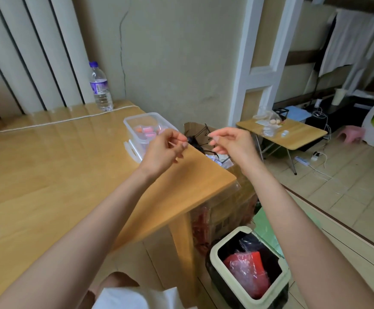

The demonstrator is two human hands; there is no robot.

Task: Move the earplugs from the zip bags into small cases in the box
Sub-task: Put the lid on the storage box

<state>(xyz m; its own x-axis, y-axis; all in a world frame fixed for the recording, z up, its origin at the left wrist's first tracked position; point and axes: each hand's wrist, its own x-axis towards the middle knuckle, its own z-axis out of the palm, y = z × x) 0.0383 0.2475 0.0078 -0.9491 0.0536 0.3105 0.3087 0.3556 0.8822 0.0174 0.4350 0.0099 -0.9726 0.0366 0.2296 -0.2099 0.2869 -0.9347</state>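
The left hand (166, 149) hangs just in front of the box (137, 117) and the right hand (228, 141) to the right of it. Their fingers are curled, tips near pinching; whether they hold anything I cannot tell. Pink and orange earplugs (148, 131) already lie inside the box on the table (47, 163) — likely between bags, so the next move calls for another zip bag.

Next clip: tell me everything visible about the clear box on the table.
The box is a clear plastic tub, rectangular with rounded corners, upright, no lid on it. A clip flap sticks out at its near side. Pink and orange pieces lie inside. It stands on the wooden table near its right edge. The left hand overlaps its near corner; contact cannot be told.
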